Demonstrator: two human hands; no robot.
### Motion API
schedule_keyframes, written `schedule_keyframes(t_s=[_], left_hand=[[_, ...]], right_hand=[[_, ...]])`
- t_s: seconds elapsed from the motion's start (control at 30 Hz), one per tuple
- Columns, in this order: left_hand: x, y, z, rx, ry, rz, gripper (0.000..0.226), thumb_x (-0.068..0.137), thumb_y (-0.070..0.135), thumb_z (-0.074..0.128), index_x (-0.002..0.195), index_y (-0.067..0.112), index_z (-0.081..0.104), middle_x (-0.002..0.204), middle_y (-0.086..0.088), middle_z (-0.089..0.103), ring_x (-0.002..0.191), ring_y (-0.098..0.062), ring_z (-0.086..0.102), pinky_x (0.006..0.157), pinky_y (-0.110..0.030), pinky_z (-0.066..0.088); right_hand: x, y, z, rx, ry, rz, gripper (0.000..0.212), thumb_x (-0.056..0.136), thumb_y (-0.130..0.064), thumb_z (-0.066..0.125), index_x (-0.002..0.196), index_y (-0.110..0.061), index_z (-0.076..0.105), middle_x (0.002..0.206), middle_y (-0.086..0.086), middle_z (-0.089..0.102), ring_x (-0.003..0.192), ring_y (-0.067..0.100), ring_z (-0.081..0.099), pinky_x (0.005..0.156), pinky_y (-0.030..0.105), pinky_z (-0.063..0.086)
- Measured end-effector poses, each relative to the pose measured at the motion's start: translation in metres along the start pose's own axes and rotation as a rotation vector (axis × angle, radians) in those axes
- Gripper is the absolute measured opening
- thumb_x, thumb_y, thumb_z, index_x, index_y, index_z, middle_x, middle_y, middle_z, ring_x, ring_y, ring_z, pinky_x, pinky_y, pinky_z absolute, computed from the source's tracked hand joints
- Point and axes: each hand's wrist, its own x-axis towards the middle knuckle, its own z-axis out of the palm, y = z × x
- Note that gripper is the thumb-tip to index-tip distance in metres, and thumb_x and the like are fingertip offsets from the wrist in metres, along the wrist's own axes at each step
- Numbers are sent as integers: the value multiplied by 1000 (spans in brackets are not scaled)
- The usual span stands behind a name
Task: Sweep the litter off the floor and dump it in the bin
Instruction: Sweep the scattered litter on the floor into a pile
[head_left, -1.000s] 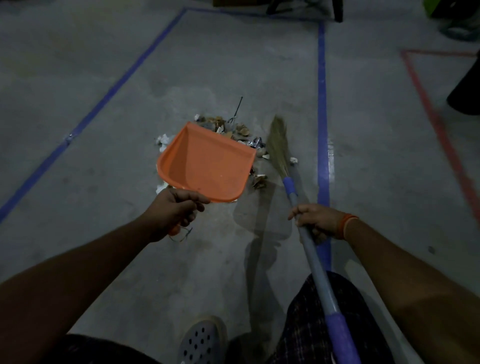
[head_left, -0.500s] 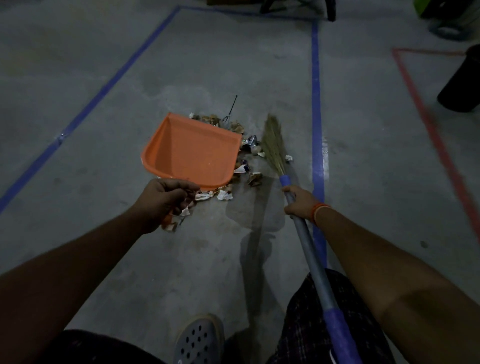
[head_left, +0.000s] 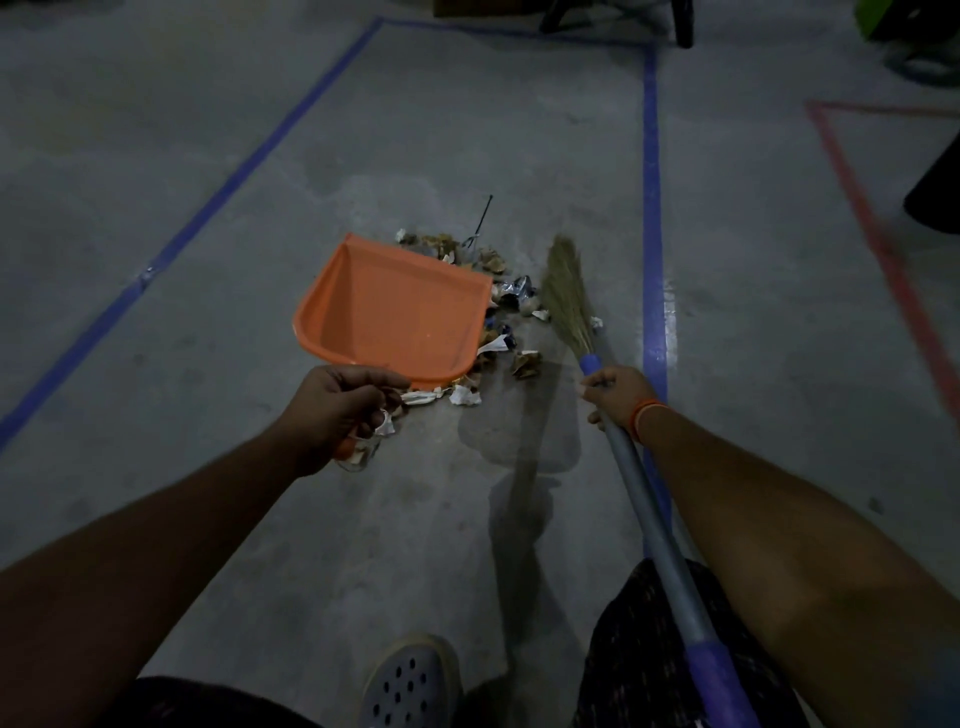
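The dustpan (head_left: 395, 312) handle is gripped by the left hand (head_left: 340, 410); the broom (head_left: 623, 452) is gripped by the right hand (head_left: 618, 395), now nearer the bristles than before, litter (head_left: 498, 332) between.

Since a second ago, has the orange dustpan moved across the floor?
Yes. The dustpan has shifted left, away from the black cable tie, uncovering litter scraps along its right and near edges.

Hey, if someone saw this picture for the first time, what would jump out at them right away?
The bright orange dustpan, gripped by the left hand mid-frame over the grey floor. Right beside it lies the litter pile, with the broom in the right hand at its right edge.
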Motion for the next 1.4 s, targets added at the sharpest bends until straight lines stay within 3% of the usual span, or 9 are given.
schedule_keyframes(t_s=[0.23,0.37,0.43,0.57,0.73,0.83,1.0,1.1,1.4], left_hand=[[0,1,0,-19,8,-15,34,91,-15,45,99,2,73,68,-4,71,46,-7,54,40,-17,40],[0,-4,-4,-10,1,-10,35,91,-15,46,99,2,75,72,-7,72,49,-9,54,41,-19,40],[-2,-4,-5,-10,4,-11,36,91,-15,45,100,3,75,75,-7,73,49,-9,54,41,-18,40],[-5,-3,-3,-1,5,-9,35,91,-15,44,102,1,73,75,-4,74,49,-9,53,41,-17,39],[-7,-4,-4,9,0,-16,36,89,-17,45,101,1,74,77,-7,73,50,-11,52,41,-19,39],[-10,-7,-6,35,4,-23,36,89,-16,46,99,3,75,80,-9,72,49,-10,53,41,-18,40],[-15,-5,-12,59,10,-21,36,90,-15,46,99,4,75,87,-15,70,49,-9,55,42,-19,41],[-20,-4,-13,50,16,-27,37,89,-16,45,97,4,76,86,-18,68,49,-10,54,41,-19,40],[-34,-15,-23,80,-13,-50,39,90,-17,45,95,5,77,84,-17,70,51,-12,54,42,-20,40]], right_hand=[[-1,-12,-16,89,-83,76,17,92,-3,49,87,-20,49,87,23,53,54,32,61,42,29,51],[-5,-8,-27,268,-126,179,46,92,-1,35,127,-24,55,87,29,57,62,41,63,43,32,55],[-5,-5,-29,276,-119,208,52,91,1,36,134,-21,55,104,30,58,62,43,65,43,32,56],[-10,-5,-30,217,-106,210,48,90,0,37,124,-19,65,127,18,45,57,39,63,41,30,54],[-19,2,-30,183,-92,74,12,97,-24,56,103,-17,65,93,18,58,44,27,59,40,25,49],[-20,5,-33,148,-91,11,7,97,-21,56,92,-16,59,81,17,55,45,24,58,45,29,52],[-22,-2,-49,247,-129,-28,24,99,-4,45,117,-15,55,88,25,57,57,30,66,47,27,54],[-29,-6,-56,146,-144,-70,38,97,-2,46,130,-20,53,107,14,59,54,28,65,44,26,50],[-28,9,-54,-44,-50,-136,33,99,-17,47,111,-44,61,103,15,59,53,28,56,49,31,48]])
